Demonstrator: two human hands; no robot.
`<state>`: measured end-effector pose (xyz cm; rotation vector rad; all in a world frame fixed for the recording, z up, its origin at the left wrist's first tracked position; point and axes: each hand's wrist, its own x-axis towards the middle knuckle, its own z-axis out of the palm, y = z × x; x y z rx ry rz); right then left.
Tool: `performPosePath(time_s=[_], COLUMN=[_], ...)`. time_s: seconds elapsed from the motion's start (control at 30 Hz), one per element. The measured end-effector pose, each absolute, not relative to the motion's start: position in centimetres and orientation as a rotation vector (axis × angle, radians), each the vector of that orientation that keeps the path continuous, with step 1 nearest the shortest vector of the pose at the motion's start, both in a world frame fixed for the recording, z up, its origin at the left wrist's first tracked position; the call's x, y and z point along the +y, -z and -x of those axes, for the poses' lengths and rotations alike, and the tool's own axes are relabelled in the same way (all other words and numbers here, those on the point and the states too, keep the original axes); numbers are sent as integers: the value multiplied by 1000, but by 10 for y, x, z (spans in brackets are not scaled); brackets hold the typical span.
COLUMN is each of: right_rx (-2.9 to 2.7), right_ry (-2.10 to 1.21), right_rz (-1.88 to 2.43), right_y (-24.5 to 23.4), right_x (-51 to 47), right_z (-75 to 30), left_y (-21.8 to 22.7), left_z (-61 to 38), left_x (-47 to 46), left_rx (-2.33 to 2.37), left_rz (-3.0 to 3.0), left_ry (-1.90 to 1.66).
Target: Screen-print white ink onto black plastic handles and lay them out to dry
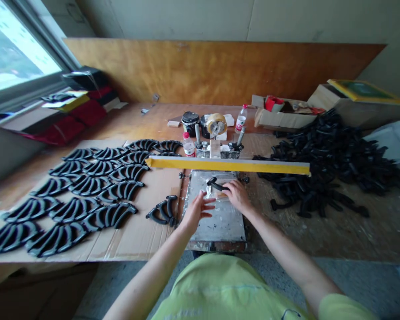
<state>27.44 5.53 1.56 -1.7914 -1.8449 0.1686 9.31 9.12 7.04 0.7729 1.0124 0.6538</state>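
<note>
A curved black plastic part (216, 184) lies on the paint-stained metal plate (220, 222) of a small printing jig in front of me. My right hand (237, 195) rests on that part, fingers curled over its right end. My left hand (197, 209) lies beside it on the plate, fingers stretched toward the part's left end. A raised yellow-edged screen frame (228, 165) hangs just above and behind both hands.
Rows of several curved black parts (86, 191) lie on cardboard (143, 235) at left; two more (163, 210) sit near the jig. A big heap of black parts (330, 160) fills the right. Ink can (190, 122), tape roll (216, 124), bottles (241, 118) and boxes (283, 116) stand behind.
</note>
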Motion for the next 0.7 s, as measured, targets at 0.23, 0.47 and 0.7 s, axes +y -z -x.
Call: performPosePath(time_s=[0.23,0.47,0.7], right_rx=[-1852,-1521,-1725], right_ry=[-196,-24,-124], right_rz=[1734,2549,1926], right_y=[-5,69,28], right_x=[0,-78,5], right_z=[-308,-464,-375], left_y=[-6,56,24], left_z=[-13,111,108], left_x=[76,100,124], left_rx=[1291,1895,1970], left_rz=[-721,-773,-1125], left_ry=[-753,-530,-121])
